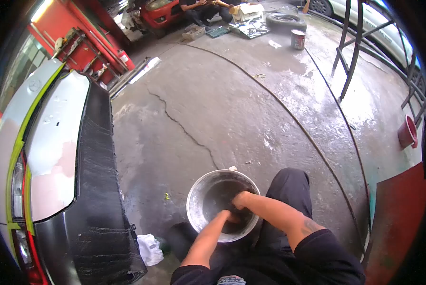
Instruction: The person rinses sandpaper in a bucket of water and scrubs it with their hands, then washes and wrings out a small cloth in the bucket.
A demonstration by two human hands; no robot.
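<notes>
Currently, I'm seeing both hands reaching down inside a round, pale-rimmed bucket (pixel 193 202) that is sitting on the wet grey floor (pixel 175 156), between the wearer's knees. The left hand (pixel 232 217) is dipping in at the near side; the right hand (pixel 240 199) is coming over the rim from the right, apart from the left. Fingers are disappearing into dark murk, so I cannot tell whether either hand is closing on anything or lying open.

Checking for writing: the can (pixel 297 40) at far right is showing a dark red label, too small for me to read. The white car (pixel 389 35) is carrying faint lettering, also illegible. The shirt print (pixel 231 280) at the bottom edge is blurring out. A round emblem shape (pixel 34 85) is showing faintly on the pale panel (pixel 56 137), left, beside yellow-green tape (pixel 19 142). A crumpled white cloth (pixel 150 250) is lying near the black bumper (pixel 96 190).
</notes>
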